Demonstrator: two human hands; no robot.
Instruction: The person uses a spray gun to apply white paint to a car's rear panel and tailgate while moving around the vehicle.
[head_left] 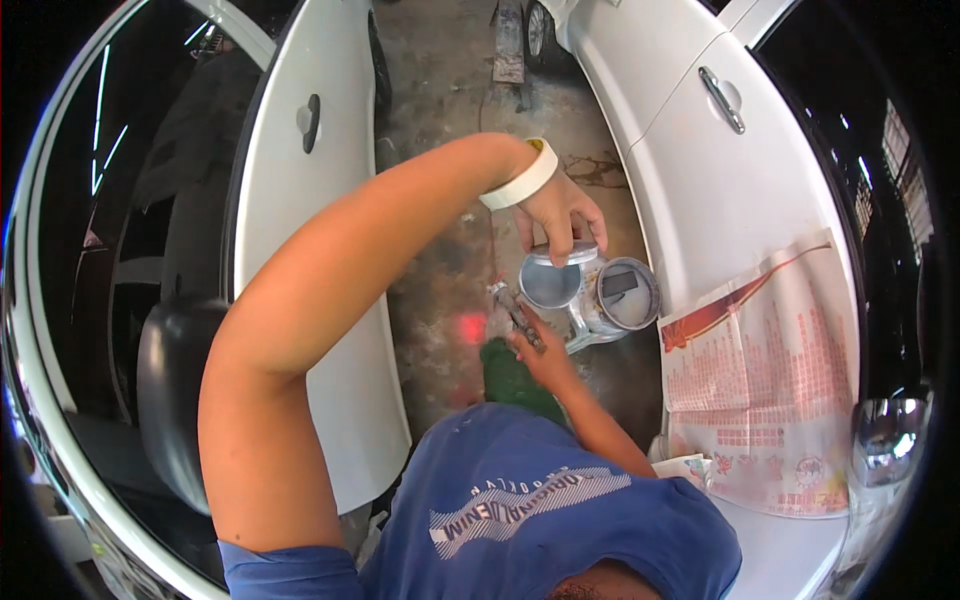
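My left hand (562,215), with a roll of masking tape (525,180) around its wrist, reaches down from above. Its fingers grip a pale round lid (566,254) at the rim of an open round cup (550,287), whose inside looks grey-blue. Whether the lid touches the cup I cannot tell. Below, the fingers of my right hand (545,360) are wrapped around a metal spray gun (518,318). How the cup joins the gun is hidden. Just right of the cup stands an open tin (654,295) with pale liquid and a dark flat piece inside.
White car panels rise on both sides, with a door handle (312,123) at left and another handle (722,100) at right. A printed paper sheet (760,385) covers part of the right panel. A black side mirror (180,400) juts out at left. Stained concrete floor (435,220) lies between.
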